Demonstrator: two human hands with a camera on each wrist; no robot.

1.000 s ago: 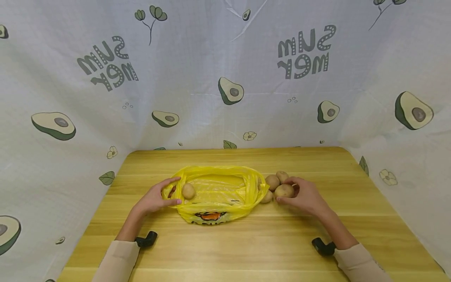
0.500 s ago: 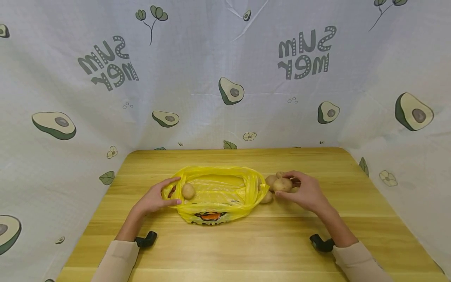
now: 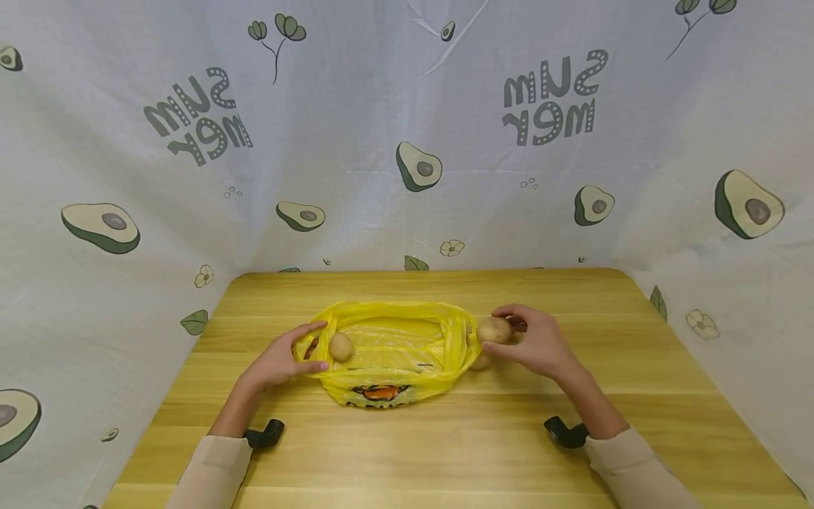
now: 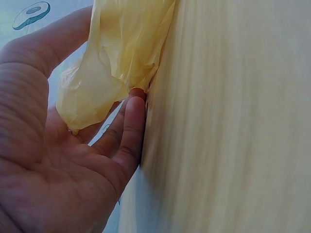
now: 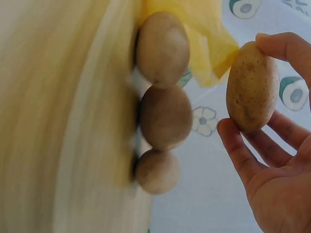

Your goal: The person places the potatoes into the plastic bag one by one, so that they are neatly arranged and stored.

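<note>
A yellow plastic bag [image 3: 394, 387] lies on the table with its wide mouth facing up. One potato [image 3: 341, 347] shows inside, at its left end. My left hand [image 3: 275, 362] holds that end, thumb and fingers around the bag's edge; in the left wrist view the gathered plastic [image 4: 124, 53] passes between them. Beside the bag's right end, my right hand [image 3: 537, 345] pinches a spotted oval potato [image 5: 252, 87] between thumb and fingertips, raised off the table. Three potatoes in a row, the nearest to the bag being an oval one [image 5: 163, 48], rest on the table below it.
The wooden table [image 3: 407, 452] has rounded far corners. A white curtain [image 3: 356, 226] printed with avocados hangs behind and along both sides. Black wrist mounts [image 3: 266, 433] are worn on both wrists.
My right hand has lifted the potato from the pile and carried it left to the bag's right edge. The left hand and the bag stay in place.
</note>
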